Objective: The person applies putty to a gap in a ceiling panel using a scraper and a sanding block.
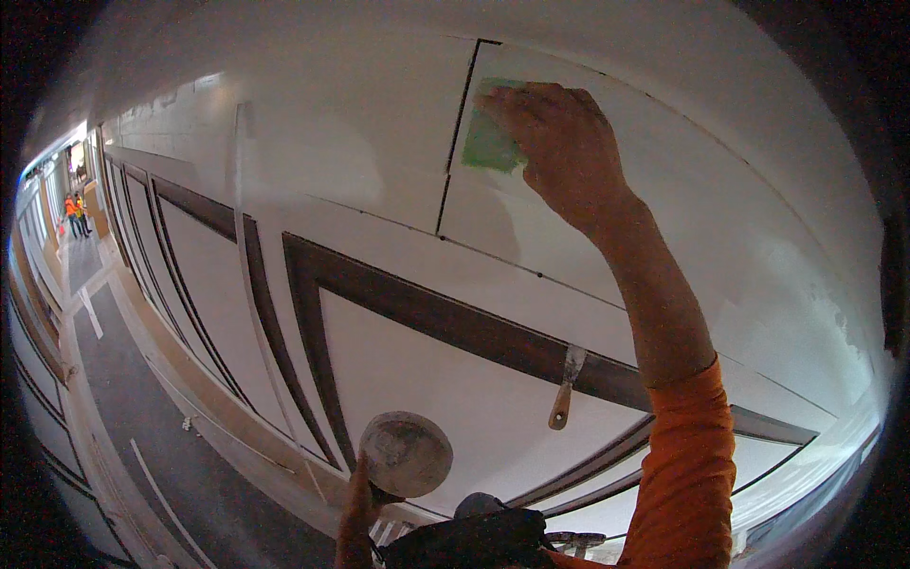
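Observation:
My right hand [573, 152], its orange-sleeved arm raised, grips a flat, square green piece [493, 144] against the white wall panel [664, 190]. The green piece has a ragged lower edge; whether it is a spreader or a pad I cannot make out. It lies beside a dark vertical gap line in the wall. Low in the view, my left hand [356, 507] holds a round, grey-smeared bowl [408, 453] by its side; most of those fingers are hidden. A putty knife [563, 403] with a wooden handle rests, blade up, at the dark moulding.
Dark moulding frames [455, 318] run along the wall below the panel. A long corridor floor [142, 389] with pale strips stretches away on the left. Two people [78, 213] in bright workwear stand far down it. A dark bulky item [464, 542] is at the bottom edge.

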Action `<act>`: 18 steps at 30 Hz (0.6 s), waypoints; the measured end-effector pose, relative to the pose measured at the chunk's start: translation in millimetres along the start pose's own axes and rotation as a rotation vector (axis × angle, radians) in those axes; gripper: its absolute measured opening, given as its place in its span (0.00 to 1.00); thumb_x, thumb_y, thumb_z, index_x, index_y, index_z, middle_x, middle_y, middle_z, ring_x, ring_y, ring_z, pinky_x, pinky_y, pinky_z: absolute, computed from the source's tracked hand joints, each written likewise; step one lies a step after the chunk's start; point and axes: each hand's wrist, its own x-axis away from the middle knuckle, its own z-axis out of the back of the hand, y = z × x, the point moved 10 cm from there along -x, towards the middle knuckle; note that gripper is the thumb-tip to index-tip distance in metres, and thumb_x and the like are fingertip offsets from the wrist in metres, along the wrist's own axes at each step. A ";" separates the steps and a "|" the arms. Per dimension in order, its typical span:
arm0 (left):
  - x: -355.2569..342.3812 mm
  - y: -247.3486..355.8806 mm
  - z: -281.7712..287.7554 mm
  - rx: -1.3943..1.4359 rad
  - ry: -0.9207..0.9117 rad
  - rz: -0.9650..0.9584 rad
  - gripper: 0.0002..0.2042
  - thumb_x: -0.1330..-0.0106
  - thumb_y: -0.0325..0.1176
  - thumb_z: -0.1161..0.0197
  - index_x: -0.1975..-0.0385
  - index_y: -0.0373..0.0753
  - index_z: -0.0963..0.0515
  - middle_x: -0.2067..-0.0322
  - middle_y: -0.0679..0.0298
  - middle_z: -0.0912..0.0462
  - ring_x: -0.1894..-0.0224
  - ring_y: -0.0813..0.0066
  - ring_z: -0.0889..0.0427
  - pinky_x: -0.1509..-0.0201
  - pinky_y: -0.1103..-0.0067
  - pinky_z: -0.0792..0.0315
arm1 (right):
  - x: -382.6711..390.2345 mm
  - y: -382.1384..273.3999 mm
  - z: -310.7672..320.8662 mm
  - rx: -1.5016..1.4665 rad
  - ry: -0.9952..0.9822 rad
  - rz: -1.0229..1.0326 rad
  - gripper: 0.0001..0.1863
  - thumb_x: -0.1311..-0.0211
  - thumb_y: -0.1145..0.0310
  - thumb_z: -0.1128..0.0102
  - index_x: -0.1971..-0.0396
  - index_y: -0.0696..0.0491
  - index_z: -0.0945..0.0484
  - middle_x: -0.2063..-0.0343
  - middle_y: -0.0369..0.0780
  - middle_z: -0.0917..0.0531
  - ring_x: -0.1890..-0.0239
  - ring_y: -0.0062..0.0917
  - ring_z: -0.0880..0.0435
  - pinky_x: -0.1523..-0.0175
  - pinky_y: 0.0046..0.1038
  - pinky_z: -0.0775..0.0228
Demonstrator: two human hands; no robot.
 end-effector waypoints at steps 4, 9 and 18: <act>4.6 8.5 -11.0 -0.024 -0.034 -0.013 0.43 0.32 0.68 0.52 0.31 0.36 0.43 0.39 0.45 0.31 0.44 0.45 0.22 0.59 0.55 0.17 | 8.6 -1.1 8.2 0.129 0.226 0.051 0.26 0.46 0.77 0.41 0.45 0.45 0.22 0.45 0.34 0.19 0.42 0.30 0.23 0.37 0.40 0.32; -1.8 -8.1 0.0 0.020 -0.070 0.000 0.43 0.33 0.68 0.50 0.30 0.37 0.44 0.37 0.46 0.32 0.42 0.45 0.24 0.58 0.55 0.17 | -7.3 5.7 -9.9 0.172 0.274 0.069 0.25 0.45 0.74 0.41 0.45 0.45 0.22 0.44 0.34 0.20 0.42 0.30 0.23 0.38 0.39 0.32; 1.3 -0.4 1.8 0.013 0.029 -0.058 0.45 0.36 0.68 0.45 0.29 0.38 0.45 0.35 0.46 0.34 0.40 0.43 0.27 0.56 0.53 0.18 | -7.0 -14.3 -11.4 -0.282 -0.051 -0.064 0.21 0.46 0.74 0.38 0.50 0.49 0.20 0.51 0.36 0.16 0.50 0.32 0.18 0.43 0.40 0.29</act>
